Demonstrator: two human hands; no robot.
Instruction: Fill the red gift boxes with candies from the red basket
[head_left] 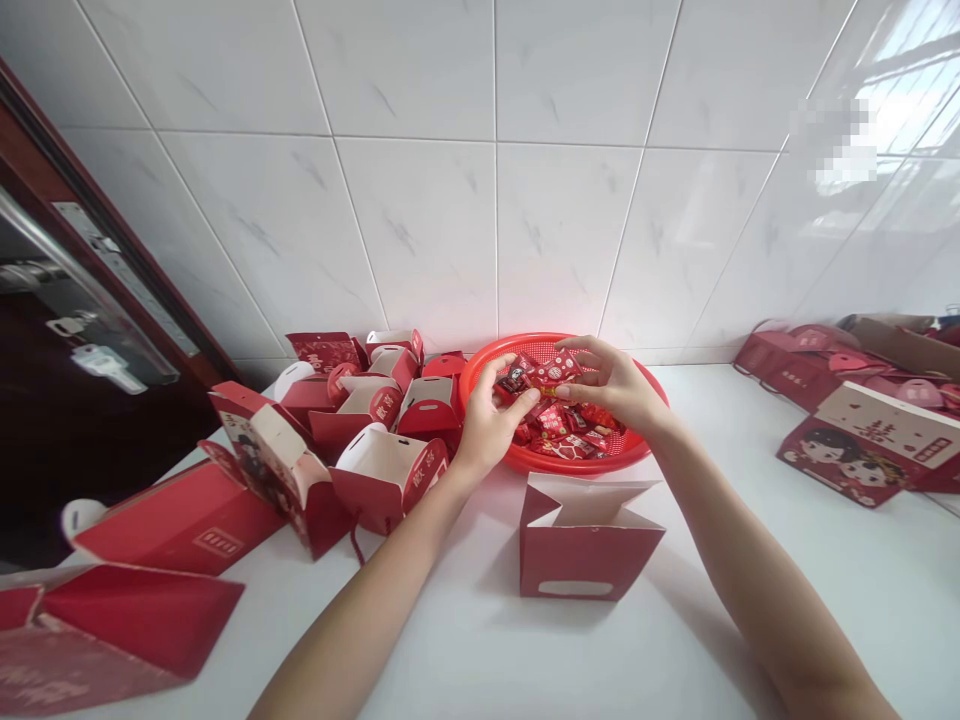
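A red perforated plastic basket [574, 466] holds a heap of wrapped candies [555, 420], mostly red with some printed patterns. Over its left side my left hand [489, 415] curls its thumb and fingers around wrapped candy. My right hand [611, 385] reaches over from the right, with a red candy with pale dots [555, 370] at its bent fingers. A small gold-coloured wrapper [549, 391] shows between the two thumbs. Just in front of the basket stands a red paper gift box [589, 560], its top open and its pale inside showing.
Several open red gift boxes [390, 470] crowd the white table's left side. A long red box [180, 515] lies nearer. To the right are a box with cartoon figures [862, 450] and a container of red items [802, 360]. A tiled wall [420, 220] rises behind; keys [109, 365] hang at a door.
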